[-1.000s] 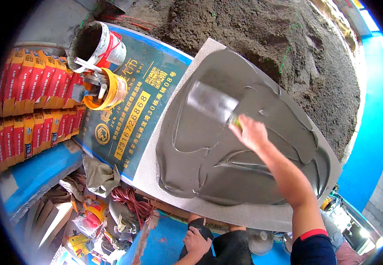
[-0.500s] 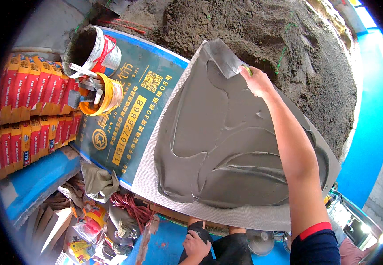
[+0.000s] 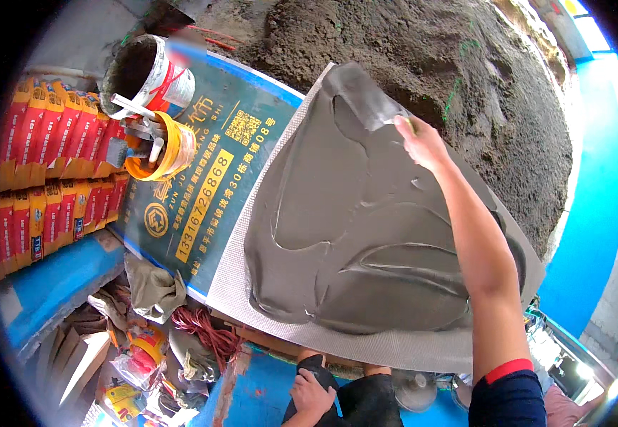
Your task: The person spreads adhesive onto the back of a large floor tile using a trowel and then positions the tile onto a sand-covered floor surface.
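My right hand [image 3: 423, 144] grips a wide putty knife [image 3: 366, 99] by its yellow-green handle, mostly hidden in the fist. Its broad grey metal blade lies on the far corner of a wet grey mortar layer [image 3: 316, 185]. Smooth swaths and raised ridges mark this layer, which covers most of a pale textured tile [image 3: 409, 349]. Below the tile's near edge, my left hand [image 3: 310, 393] rests on my dark-clad leg, fingers loosely bent. A thin light-blue strip shows beside it; I cannot make out what it is.
Left of the tile lies a dark green printed board [image 3: 213, 160] bearing a white bucket [image 3: 170, 82] and a yellow tool bucket [image 3: 175, 146]. Red-and-yellow bags [image 3: 42, 135] are stacked farther left. Dark sand [image 3: 409, 50] is heaped behind. Cords [image 3: 209, 334] and clutter lie at the lower left.
The putty knife and my right hand have moved slightly right and nearer me, and the blade is blurred. My left hand stays on my leg. The whole view has shifted a little.
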Demonstrator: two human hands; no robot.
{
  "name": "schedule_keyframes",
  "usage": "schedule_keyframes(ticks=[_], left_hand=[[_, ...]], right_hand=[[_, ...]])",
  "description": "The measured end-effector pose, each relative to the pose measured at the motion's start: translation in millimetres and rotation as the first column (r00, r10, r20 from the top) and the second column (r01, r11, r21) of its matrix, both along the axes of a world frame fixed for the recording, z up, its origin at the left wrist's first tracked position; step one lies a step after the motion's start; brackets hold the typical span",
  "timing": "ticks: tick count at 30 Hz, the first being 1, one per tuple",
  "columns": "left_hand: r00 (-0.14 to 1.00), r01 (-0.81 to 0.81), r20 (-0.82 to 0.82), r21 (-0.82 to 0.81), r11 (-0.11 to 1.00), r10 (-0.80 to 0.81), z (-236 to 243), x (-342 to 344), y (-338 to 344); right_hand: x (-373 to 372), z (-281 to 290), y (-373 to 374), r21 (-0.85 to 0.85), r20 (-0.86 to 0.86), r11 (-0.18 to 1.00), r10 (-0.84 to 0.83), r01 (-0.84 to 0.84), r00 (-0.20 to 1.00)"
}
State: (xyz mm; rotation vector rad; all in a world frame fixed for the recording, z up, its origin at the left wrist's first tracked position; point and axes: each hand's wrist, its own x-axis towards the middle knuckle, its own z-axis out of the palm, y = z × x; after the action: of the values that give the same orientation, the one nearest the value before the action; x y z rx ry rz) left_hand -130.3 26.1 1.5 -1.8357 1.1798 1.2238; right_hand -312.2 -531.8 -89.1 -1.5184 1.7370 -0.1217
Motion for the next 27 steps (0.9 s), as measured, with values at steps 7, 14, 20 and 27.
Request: schedule_keyframes(ticks=[7,14,20,27], left_hand=[[1.0,-0.03,0.0,0.026,0.999,0.03,4.7,-4.1,-5.8],[0.998,-0.057,-0.017,0.033,0.998,0.057,6.9,-13.4,-0.7],[0.995,-0.084,0.049,0.02,0.996,0.083,8.3,-36.8,35.9],[0.986,-0.127,0.107,0.001,0.992,0.126,7.5,-76.6,73.3]], right_hand=[[28.1,6.0,16.7,0.197,0.054,0.978,0.061,-0.07,0.997],[44.8,4.7,103.0,0.114,0.037,0.947,0.298,-0.301,0.954],[70.1,-1.4,194.1,0.149,0.078,0.907,0.386,-0.393,0.919],[119.8,-4.4,300.4,0.122,0.13,0.885,0.434,-0.449,0.891]])
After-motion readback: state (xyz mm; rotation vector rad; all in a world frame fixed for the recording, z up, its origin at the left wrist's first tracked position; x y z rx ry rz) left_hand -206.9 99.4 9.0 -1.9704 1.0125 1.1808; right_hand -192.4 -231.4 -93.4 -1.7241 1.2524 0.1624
